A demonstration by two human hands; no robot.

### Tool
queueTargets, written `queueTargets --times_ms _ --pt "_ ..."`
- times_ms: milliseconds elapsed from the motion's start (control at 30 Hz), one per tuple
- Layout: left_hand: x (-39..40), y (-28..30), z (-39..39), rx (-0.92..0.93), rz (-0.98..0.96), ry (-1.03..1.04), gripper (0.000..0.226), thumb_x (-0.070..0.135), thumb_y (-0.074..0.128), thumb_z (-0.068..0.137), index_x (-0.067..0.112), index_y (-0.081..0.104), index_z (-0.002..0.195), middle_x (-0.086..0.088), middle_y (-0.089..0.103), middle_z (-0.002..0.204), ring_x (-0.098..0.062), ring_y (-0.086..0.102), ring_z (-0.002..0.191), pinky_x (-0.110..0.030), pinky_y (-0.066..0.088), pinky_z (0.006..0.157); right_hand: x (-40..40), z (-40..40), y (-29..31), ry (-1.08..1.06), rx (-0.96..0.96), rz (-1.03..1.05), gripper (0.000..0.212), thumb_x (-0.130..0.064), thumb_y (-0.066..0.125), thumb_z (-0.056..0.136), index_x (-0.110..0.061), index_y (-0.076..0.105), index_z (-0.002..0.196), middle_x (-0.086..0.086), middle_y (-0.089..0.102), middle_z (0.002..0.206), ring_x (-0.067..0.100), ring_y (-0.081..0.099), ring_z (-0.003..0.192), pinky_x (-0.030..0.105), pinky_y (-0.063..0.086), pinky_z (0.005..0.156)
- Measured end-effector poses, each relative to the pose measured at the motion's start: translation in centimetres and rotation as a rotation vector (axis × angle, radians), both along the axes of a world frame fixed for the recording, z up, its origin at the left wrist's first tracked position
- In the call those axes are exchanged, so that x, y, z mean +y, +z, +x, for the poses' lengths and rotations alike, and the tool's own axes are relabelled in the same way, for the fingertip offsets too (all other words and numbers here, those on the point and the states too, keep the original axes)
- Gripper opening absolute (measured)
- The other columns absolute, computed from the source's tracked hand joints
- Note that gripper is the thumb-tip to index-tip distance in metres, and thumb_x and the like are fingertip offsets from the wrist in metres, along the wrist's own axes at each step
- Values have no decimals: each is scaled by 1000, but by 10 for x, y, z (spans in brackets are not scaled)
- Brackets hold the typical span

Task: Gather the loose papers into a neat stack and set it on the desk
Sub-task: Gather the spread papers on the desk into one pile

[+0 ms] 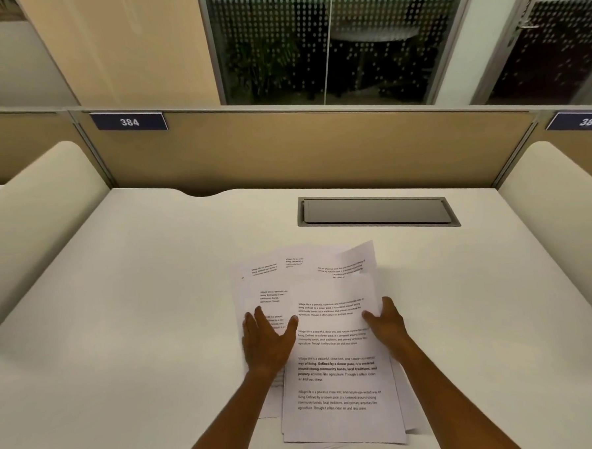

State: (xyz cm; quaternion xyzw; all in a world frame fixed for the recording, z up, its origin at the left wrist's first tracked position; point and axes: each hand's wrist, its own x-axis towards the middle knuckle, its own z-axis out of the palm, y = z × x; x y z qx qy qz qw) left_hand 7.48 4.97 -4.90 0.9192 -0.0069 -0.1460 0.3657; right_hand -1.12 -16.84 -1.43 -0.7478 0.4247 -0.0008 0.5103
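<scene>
The loose white printed papers (332, 359) lie fanned out on the white desk (137, 301), near the grey metal flap (376, 211). The left hand (266, 342) lies flat and open on them. The right hand (385, 322), open too, presses their right edge.

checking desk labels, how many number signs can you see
2. Sign 384 is on the back partition at upper left; sign 385 is on the next partition at the right edge, partly cut off. Others may lie outside the frame.
</scene>
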Motion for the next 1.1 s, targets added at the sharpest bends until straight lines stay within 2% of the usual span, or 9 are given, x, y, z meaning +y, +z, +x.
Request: queueTargets --times_ms 100,200,367,600,800,967,1100 --pt "-3 5 3 15 -169 -34 93 58 62 83 14 19 153 -7 24 160 -25 22 148 -44 27 119 2 -2 0 -33 -13 33 56 -18 61 92 -10 34 140 14 55 135 32 55 119 38 47 98" --pt "-3 10 7 -3 -308 28 80 44 66 86 12 29 149 -8 33 156 -26 32 143 -44 31 117 5 -3 1 -38 -27 26 66 -16 63 90 -10 28 145 13 52 139 32 52 124 38 44 102" --pt "0 11 9 -76 -183 193 54 27 61 92 5 42 138 -19 44 143 -35 45 130 -44 39 108 9 -3 2 -39 48 -94 75 -16 66 88 -4 24 149 18 43 146 35 41 135 42 35 111" --pt "-7 19 7 -24 -222 189 55 26 68 86 7 45 132 -21 50 132 -36 52 119 -43 45 100 15 -5 2 -58 109 -151 72 -19 65 88 -1 28 147 20 43 145 35 40 135 41 34 111" --pt "-13 31 4 43 -270 162 60 36 69 85 15 42 134 -15 47 134 -32 52 119 -40 45 98 19 -2 7 -87 56 -49 73 -20 67 88 -3 29 148 15 42 149 32 42 137 36 36 110" --pt "-11 33 11 146 -361 200 63 40 68 85 16 40 135 -18 49 134 -32 50 120 -41 44 98 17 -1 8 -100 54 -27 75 -25 70 86 -5 32 147 14 44 147 31 43 135 37 38 108" --pt "-9 36 14 258 -494 245 59 31 67 89 13 37 136 -15 59 128 -24 58 99 -33 46 82 15 -2 7 -95 51 -21 76 -29 74 82 -5 37 144 14 47 146 31 45 134 38 39 109"
